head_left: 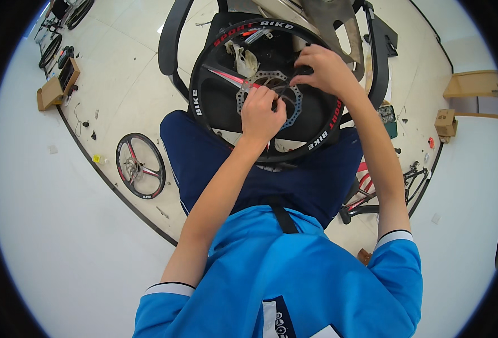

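Note:
A black bicycle wheel (199,84) with red and white lettering lies flat across a black chair seat, its near edge by my thighs. A drilled metal brake disc (298,107) sits at its centre. My left hand (262,112) is closed over the disc near the hub, fingertips pinched together around something dark. To its upper right, my right hand (323,70) is closed with curled fingers on a dark piece above the wheel. A thin dark strip (283,88) shows between the two hands; what it belongs to cannot be made out. The fingers hide much of the hub.
The chair's black armrests (173,36) flank the wheel. A crumpled pale bag (245,61) shows through the wheel's far opening. On the floor are a second wheel (140,166) at left, an open cardboard box (50,94), and a red bicycle frame (365,185) at right.

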A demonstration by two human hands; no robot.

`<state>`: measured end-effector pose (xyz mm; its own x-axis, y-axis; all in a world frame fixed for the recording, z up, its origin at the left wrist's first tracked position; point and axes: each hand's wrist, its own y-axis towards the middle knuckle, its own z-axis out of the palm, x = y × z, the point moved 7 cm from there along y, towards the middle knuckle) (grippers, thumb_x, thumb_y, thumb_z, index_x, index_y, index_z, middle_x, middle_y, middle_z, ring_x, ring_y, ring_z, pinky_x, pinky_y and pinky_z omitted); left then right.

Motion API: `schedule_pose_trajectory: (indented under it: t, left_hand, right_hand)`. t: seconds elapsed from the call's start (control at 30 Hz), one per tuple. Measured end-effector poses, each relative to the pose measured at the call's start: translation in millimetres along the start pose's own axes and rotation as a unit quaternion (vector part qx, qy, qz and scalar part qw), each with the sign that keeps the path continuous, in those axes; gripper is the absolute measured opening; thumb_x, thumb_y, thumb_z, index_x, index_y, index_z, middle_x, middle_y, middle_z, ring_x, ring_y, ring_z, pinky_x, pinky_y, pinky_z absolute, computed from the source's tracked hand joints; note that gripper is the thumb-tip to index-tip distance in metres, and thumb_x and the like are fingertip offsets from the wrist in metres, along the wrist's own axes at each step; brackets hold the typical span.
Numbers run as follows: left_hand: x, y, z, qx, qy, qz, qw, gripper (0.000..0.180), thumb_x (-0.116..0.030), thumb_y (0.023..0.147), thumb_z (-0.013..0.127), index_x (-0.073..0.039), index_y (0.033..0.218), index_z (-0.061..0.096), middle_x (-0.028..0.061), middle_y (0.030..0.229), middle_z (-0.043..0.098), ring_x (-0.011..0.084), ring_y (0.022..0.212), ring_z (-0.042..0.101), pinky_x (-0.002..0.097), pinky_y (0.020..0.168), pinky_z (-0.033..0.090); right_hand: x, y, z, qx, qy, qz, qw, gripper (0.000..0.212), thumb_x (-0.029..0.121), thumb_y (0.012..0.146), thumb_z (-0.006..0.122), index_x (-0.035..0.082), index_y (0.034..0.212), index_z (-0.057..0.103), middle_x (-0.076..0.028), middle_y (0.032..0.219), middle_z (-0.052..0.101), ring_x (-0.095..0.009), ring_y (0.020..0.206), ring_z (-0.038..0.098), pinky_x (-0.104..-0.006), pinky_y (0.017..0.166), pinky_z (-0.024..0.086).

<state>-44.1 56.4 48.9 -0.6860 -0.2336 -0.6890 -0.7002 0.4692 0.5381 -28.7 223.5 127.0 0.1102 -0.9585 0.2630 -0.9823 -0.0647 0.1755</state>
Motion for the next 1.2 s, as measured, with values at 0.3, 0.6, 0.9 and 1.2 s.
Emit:
schedule_pose_trajectory:
  t: [0.3,0.6,0.9,1.2]
  left_hand:
    - [-3.5,-0.4,0.1,0.012,-0.01,0.018,1.0,0.008,-0.002,0.075,0.072,-0.001,0.079,0.065,0.0113,0.083,0.064,0.0324,0.082,0.063,0.0408,0.072,0.053]
    - [-7.2,2.1,9.1,0.074,-0.037,0.075,0.994,0.011,0.001,0.072,0.074,0.0,0.08,0.065,0.0114,0.088,0.065,0.0321,0.088,0.064,0.0399,0.077,0.054]
    - [-10.2,-4.4,2.9,0.142,-0.091,0.136,0.976,0.013,0.005,0.072,0.074,0.001,0.083,0.068,0.0107,0.095,0.066,0.0314,0.093,0.065,0.0387,0.081,0.055]
    - [-12.4,-9.1,-14.3,0.137,-0.079,0.077,0.984,0.028,-0.001,0.076,0.078,0.0,0.104,0.073,0.0118,0.108,0.068,0.0314,0.102,0.064,0.0397,0.088,0.054]
  right_hand:
    - [5.4,-71.0,22.2,-0.187,-0.016,0.074,0.98,0.035,0.027,0.075,0.088,0.0,0.093,0.073,-0.01,0.089,0.068,-0.031,0.081,0.068,-0.0384,0.071,0.056]
    - [20.3,-131.4,64.6,-0.275,0.019,0.2,0.94,0.029,0.023,0.077,0.089,0.003,0.075,0.068,-0.011,0.069,0.058,-0.031,0.065,0.06,-0.0405,0.059,0.048]
    - [52.5,-157.2,87.9,-0.245,0.136,0.297,0.913,0.024,0.021,0.088,0.082,0.0,0.079,0.072,-0.011,0.068,0.063,-0.03,0.06,0.062,-0.0393,0.055,0.048]
    - [57.7,-133.9,59.0,-0.173,0.158,0.287,0.929,0.018,0.016,0.092,0.069,0.002,0.082,0.063,-0.015,0.071,0.064,-0.036,0.065,0.064,-0.0427,0.061,0.051]
